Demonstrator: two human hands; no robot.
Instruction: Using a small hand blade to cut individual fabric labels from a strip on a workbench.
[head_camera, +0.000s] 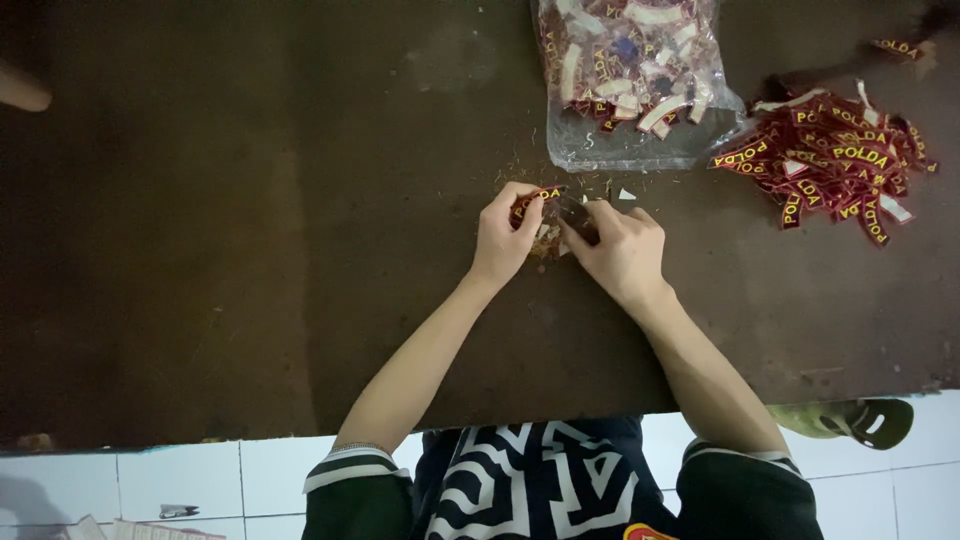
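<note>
A dark brown table (250, 250) fills most of the view, its near edge running just above a white tiled floor (200, 480). At the far middle lies 1 clear plastic bag (630, 80) stuffed with dark red and white curved patches. Just right of it, touching the tabletop, sits a loose heap of dark red patches (835, 160) with yellow lettering, and 1 stray patch (897, 47) lies farther off at the far right. Small scraps and thread trimmings (545, 240) are scattered near the bag's near edge.
</note>
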